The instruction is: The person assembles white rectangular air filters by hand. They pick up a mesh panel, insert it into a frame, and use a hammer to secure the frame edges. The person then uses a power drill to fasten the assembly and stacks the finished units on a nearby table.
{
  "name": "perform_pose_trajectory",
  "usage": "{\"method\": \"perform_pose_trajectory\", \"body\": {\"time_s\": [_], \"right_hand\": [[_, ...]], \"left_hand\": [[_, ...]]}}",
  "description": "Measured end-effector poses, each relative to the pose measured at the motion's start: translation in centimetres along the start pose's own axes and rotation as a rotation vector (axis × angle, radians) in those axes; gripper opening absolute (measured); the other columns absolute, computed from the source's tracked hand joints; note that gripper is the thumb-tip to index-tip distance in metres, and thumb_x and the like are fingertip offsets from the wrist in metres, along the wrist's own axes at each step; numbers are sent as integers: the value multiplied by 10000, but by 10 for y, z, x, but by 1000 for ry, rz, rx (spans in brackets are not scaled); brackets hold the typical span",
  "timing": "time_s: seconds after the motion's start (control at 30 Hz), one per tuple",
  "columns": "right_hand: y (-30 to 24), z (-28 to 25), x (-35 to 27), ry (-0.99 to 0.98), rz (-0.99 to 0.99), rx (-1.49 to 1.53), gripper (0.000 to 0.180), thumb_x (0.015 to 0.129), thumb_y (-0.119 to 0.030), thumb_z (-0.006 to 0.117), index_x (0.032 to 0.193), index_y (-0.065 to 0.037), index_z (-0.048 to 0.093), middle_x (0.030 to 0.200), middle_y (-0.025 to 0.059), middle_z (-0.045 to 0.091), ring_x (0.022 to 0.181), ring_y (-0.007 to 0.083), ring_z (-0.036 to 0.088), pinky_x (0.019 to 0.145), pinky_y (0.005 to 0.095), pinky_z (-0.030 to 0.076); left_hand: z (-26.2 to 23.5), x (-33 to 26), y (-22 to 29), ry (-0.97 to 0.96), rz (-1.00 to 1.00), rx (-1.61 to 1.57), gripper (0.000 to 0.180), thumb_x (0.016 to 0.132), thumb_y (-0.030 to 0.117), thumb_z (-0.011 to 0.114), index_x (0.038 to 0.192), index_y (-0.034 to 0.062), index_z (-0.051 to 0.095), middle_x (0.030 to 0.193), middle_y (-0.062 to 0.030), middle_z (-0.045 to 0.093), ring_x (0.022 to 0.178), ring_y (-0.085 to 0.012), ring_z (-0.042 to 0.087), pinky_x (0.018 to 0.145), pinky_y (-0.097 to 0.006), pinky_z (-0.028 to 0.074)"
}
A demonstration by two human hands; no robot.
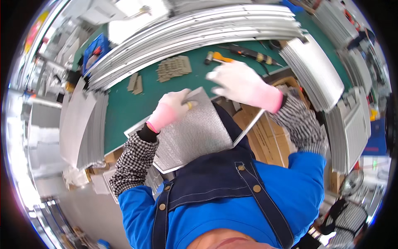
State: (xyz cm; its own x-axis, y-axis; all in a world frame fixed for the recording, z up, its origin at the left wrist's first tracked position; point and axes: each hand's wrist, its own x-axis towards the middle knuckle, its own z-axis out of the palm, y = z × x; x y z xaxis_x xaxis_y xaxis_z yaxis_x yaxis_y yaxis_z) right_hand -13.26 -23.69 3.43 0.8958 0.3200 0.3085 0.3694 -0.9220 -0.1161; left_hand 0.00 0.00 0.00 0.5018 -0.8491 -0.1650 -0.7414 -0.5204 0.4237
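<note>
A silver mesh panel (192, 130) lies tilted across my lap, its far corner reaching the bench edge. My left hand (173, 107), in a white and pink glove, is closed on the panel's upper left part. A thin white frame rail (250, 127) runs along the near edge and up to the right, beneath my right hand. My right hand (242, 83), gloved alike and slightly blurred, hovers right of the panel with fingers apart and nothing visible in them. Just beyond its fingers lies a hammer with a yellow-orange handle (222, 57).
On the green bench (120, 110) lie small grey flat pieces (174, 67) and a black power screwdriver (253, 54). Long silver rails (195, 31) are stacked behind. Panel stacks stand left (85, 128) and right (317, 68). A cardboard box (267, 135) sits below my right arm.
</note>
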Motion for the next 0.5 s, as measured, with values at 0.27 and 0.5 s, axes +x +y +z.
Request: {"method": "perform_pose_trajectory", "body": {"time_s": [0.27, 0.5], "right_hand": [[-76, 104, -55, -333, 601, 1033, 607, 970, -273, 563, 1455, 30, 357, 1295, 269, 583, 1229, 360, 573, 1041, 418, 450], [-44, -13, 42, 1031, 358, 862, 130, 984, -99, 553, 1049, 14, 561, 850, -18, 554, 726, 37, 463, 640, 205, 395]], "left_hand": [[-27, -83, -79, 576, -259, -506, 288, 957, 261, 670, 941, -23, 625, 705, 8, 507, 679, -66, 426, 619, -267, 398], [-90, -80, -8, 1259, 70, -572, 307, 1049, 259, 501, 956, -17, 599, 707, 30, 429, 684, -60, 338, 606, -258, 290]]}}
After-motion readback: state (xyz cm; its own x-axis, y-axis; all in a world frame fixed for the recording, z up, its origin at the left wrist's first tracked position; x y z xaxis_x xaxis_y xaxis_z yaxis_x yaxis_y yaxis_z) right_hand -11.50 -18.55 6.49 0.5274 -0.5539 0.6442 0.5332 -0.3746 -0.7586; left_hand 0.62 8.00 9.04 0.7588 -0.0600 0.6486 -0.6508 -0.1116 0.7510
